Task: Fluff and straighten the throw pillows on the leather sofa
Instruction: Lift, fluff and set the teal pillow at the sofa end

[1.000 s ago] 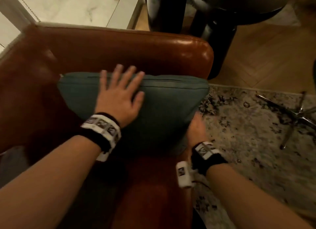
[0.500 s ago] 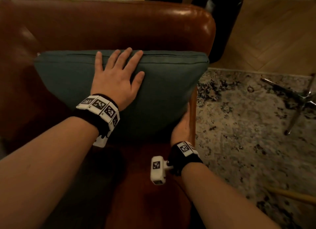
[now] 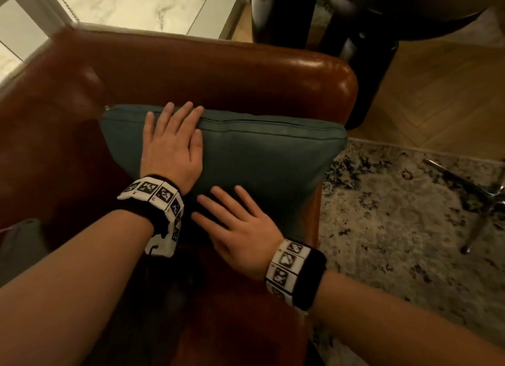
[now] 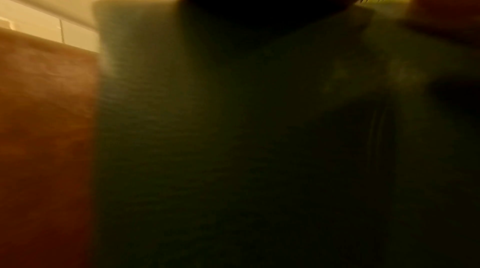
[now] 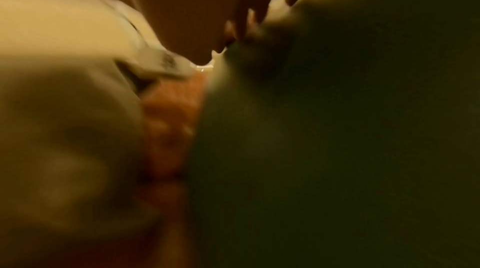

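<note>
A dark teal throw pillow [image 3: 267, 158] leans against the back of the brown leather sofa [image 3: 207, 73], at its right end. My left hand [image 3: 172, 144] lies flat on the pillow's upper left part, its fingertips at the top seam. My right hand [image 3: 235, 223] is spread flat over the pillow's lower front face, fingers straight and pointing up-left. Both wrist views are dim and blurred; the left wrist view shows the teal pillow fabric [image 4: 233, 128] with brown sofa leather [image 4: 44, 128] to its left.
A patterned rug [image 3: 396, 215] and wood floor [image 3: 442, 92] lie to the right of the sofa. A dark rounded furniture piece [image 3: 363, 54] stands behind the sofa's right corner. Metal chair legs [image 3: 475, 196] rest on the rug. Something grey [image 3: 19, 245] lies on the seat at far left.
My right hand has come out from under the pillow's lower right corner and now lies flat on its front face. The left hand has stayed flat on the upper part.
</note>
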A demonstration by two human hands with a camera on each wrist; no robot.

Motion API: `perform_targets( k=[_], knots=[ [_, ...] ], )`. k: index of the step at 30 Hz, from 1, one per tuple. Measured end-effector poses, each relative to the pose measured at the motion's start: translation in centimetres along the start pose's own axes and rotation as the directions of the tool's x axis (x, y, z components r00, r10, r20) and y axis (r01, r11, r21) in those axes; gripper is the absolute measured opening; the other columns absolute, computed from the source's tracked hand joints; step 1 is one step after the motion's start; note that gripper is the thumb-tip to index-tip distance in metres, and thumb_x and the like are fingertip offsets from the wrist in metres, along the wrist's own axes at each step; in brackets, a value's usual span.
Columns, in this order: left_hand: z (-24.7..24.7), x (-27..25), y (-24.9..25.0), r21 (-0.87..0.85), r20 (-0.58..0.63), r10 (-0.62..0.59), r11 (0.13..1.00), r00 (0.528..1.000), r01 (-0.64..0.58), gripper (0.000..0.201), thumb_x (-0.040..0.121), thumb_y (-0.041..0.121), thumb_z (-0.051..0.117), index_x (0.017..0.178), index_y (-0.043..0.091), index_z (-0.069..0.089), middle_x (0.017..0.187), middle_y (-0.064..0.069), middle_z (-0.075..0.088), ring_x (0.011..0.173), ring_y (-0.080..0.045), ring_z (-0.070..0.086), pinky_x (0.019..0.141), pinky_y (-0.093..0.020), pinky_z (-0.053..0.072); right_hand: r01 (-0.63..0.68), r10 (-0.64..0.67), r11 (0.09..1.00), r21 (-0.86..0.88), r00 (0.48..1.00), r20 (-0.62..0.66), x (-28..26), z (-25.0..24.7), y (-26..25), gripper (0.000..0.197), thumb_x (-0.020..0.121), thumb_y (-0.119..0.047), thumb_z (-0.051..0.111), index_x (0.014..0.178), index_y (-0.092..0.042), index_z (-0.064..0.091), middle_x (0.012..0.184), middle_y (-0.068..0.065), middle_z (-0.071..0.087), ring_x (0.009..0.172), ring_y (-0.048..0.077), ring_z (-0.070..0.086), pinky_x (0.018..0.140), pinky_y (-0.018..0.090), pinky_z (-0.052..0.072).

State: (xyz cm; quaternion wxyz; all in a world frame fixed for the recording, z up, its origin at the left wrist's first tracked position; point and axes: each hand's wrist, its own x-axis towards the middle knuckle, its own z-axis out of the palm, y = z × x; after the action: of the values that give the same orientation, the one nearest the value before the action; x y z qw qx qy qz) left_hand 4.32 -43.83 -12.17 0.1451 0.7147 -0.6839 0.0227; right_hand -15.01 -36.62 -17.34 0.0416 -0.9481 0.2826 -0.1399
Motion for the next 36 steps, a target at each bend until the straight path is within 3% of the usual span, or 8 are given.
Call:
perform_targets(
  k=[6,10,19,23,26,30,32,36],
  knots=[
    [-0.8,-0.2,-5.8,0.123,0.106,-0.097,0.989,0.990,0.084,0.053,0.102,0.046,0.010,0.154,0.036,0.016,0.163,0.003,0.020,0.151,-0.023,0.014,0.122,-0.050,0.005,-0.182,0.214,0.927,-0.329,0.975,0.061,1.2,-2.2,9.0,0.056,0.101,-0.050,0.032,0.154,-0.034,0.021,0.162,-0.007,0.018,0.150,0.024,0.011,0.119,0.053,0.010],
    [-1.4,-0.7,-6.1,0.149,0.124,-0.153,0.980,0.980,0.135,0.055,0.100,0.046,0.011,0.154,0.033,0.018,0.163,0.000,0.020,0.151,-0.023,0.011,0.122,-0.051,0.005,-0.630,0.647,0.736,-0.247,0.762,-0.015,-1.3,-6.5,12.5,0.062,0.099,-0.055,0.008,0.156,-0.029,0.007,0.164,-0.005,0.002,0.150,0.018,-0.007,0.120,0.049,-0.002],
    [-0.2,1.9,0.9,0.122,0.241,0.145,0.976,0.960,-0.178,0.061,0.096,0.047,0.011,0.151,0.031,0.032,0.158,0.005,0.033,0.148,-0.022,0.025,0.122,-0.046,0.009,-0.561,0.569,0.819,-0.125,0.820,0.050,8.0,-4.2,7.5,0.055,0.101,-0.046,0.015,0.154,-0.029,0.020,0.161,-0.005,0.021,0.150,0.018,0.011,0.121,0.044,0.001],
    [-1.2,1.8,-6.9,0.156,0.110,-0.130,0.981,0.985,0.112,0.054,0.099,0.047,0.018,0.149,0.034,0.034,0.156,0.003,0.037,0.146,-0.028,0.028,0.118,-0.049,0.012,-0.765,0.770,0.635,-0.111,0.638,0.010,2.8,-5.4,13.1,0.055,0.100,-0.050,0.013,0.151,-0.035,0.022,0.158,-0.006,0.027,0.147,0.022,0.020,0.119,0.049,0.008],
    [-2.7,1.4,-11.2,-0.049,0.099,-0.509,0.856,0.855,0.515,0.052,0.102,0.045,0.023,0.149,0.027,0.034,0.156,-0.008,0.036,0.141,-0.036,0.032,0.116,-0.049,0.022,-0.933,0.925,0.344,0.103,0.356,0.132,-0.2,-7.9,15.9,0.051,0.104,-0.042,0.017,0.142,-0.020,0.041,0.149,0.012,0.043,0.133,0.034,0.041,0.111,0.046,0.025],
    [-3.6,2.4,-13.0,-0.465,0.393,-0.777,0.293,0.491,0.836,0.066,0.099,0.059,0.024,0.126,0.012,0.061,0.137,-0.019,0.055,0.125,-0.039,0.051,0.110,-0.046,0.037,-0.660,0.908,-0.227,0.717,0.123,0.401,-1.3,-9.0,16.7,0.040,0.105,-0.038,0.033,0.107,-0.013,0.064,0.127,0.012,0.062,0.094,0.026,0.063,0.083,0.042,0.050],
    [-4.2,2.8,-12.0,-0.488,0.421,-0.756,0.278,0.502,0.828,0.071,0.095,0.065,0.033,0.121,0.008,0.064,0.128,-0.020,0.060,0.118,-0.040,0.056,0.105,-0.048,0.044,-0.589,0.911,-0.270,0.762,0.101,0.401,-1.1,-9.1,16.3,0.036,0.100,-0.044,0.044,0.097,-0.017,0.068,0.113,0.009,0.069,0.095,0.025,0.065,0.083,0.041,0.053],
    [-5.0,3.7,-11.3,-0.432,0.428,-0.752,0.317,0.501,0.844,0.051,0.093,0.053,0.055,0.123,0.013,0.065,0.122,-0.014,0.065,0.111,-0.038,0.061,0.093,-0.040,0.046,-0.865,0.979,-0.023,0.500,0.081,0.185,-1.1,-10.0,16.1,0.042,0.095,-0.044,0.055,0.107,-0.008,0.073,0.099,0.010,0.070,0.091,0.025,0.063,0.080,0.029,0.046]
  ],
)
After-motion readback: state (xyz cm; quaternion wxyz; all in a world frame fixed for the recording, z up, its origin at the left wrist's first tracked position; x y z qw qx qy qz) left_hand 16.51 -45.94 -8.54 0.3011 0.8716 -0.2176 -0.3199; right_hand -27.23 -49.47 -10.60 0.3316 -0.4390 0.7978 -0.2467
